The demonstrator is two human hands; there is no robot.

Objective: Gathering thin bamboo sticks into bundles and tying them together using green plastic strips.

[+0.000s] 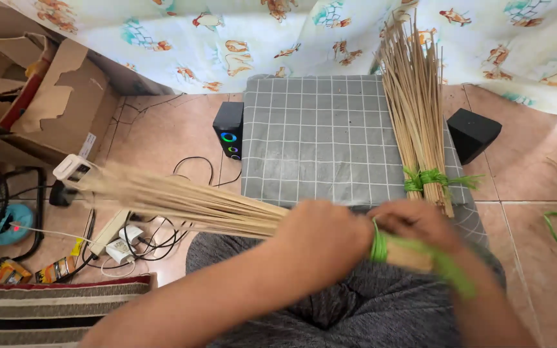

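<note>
Seen from the single camera on my head, tilted steeply down and forward over my lap: my left hand and right hand sit close in the lower centre, slightly blurred. The view faces a grey checked cushion ahead, a patterned curtain along the top edge, tiled floor on both sides. There is no second view to share the scene.

Tiled floor, cluttered.
A grey checked cushion carries a tied stick bundle; speakers, cables and cardboard lie about.
</note>
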